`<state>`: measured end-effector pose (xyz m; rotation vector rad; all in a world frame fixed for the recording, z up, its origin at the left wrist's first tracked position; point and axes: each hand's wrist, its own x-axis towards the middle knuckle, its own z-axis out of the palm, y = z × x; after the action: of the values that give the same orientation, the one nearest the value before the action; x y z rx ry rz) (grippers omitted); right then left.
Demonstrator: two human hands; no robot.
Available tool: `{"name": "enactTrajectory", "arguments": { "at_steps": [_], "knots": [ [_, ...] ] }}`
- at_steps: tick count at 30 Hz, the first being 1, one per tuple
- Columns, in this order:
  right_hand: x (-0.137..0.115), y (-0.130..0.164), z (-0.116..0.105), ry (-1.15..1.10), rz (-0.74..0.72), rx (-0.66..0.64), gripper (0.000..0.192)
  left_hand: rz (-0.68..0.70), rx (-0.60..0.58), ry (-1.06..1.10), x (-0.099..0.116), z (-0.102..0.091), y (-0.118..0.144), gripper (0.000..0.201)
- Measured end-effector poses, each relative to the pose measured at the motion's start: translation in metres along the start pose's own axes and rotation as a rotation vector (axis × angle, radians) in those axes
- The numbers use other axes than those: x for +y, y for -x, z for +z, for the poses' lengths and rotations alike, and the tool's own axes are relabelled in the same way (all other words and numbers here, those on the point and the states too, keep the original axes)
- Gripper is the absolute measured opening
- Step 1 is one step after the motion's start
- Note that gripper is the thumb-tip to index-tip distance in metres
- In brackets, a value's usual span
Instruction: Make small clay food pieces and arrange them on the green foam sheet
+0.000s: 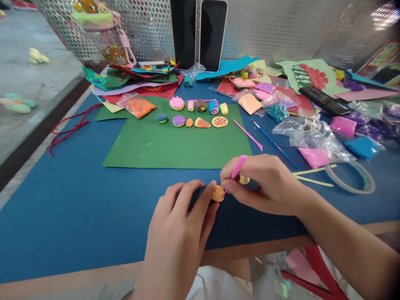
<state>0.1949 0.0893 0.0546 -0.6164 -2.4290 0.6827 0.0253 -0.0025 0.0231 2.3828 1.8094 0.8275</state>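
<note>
A small lump of yellow-orange clay point(218, 194) rests at the blue tabletop's near side, steadied between the thumb and finger of my left hand point(184, 216). My right hand point(265, 183) grips a pink plastic modelling tool point(239, 166), its thin tip touching the clay's right side. A pale yellow clay piece point(244, 179) sits partly hidden behind my right fingers. Beyond my hands, a green paper sheet point(175, 146) carries two rows of tiny clay foods, among them a pizza point(219, 121), a pizza slice point(203, 123) and a purple round point(179, 121).
Right of the sheet lie another pink tool point(248, 135) and a blue brush point(275, 143). Bagged clay point(314, 157) and a tape ring point(368, 179) sit farther right. Two phones point(213, 35) lean on the metal mesh at the back. Red string point(70, 127) lies left.
</note>
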Motion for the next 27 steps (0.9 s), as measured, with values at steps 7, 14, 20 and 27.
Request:
{"name": "enactTrajectory", "arguments": {
  "at_steps": [7,14,20,27],
  "knots": [
    [-0.0014,-0.0009,0.0004,-0.028,-0.031,0.004,0.015,0.007,0.003,0.007,-0.0012,0.0009,0.0,0.024],
    [-0.0012,-0.0005,0.0008,-0.048,-0.045,0.017,0.015,0.011,0.005,0.017,-0.0008,0.0018,0.0,0.025],
    [0.0,0.0,0.0025,-0.046,-0.042,0.001,0.014,0.013,0.001,0.014,-0.0008,0.0007,0.0006,0.025],
    [0.0005,0.0023,0.0023,-0.071,-0.038,-0.031,0.013,0.019,0.01,0.013,-0.0013,0.0018,-0.0001,0.023]
  ]
}}
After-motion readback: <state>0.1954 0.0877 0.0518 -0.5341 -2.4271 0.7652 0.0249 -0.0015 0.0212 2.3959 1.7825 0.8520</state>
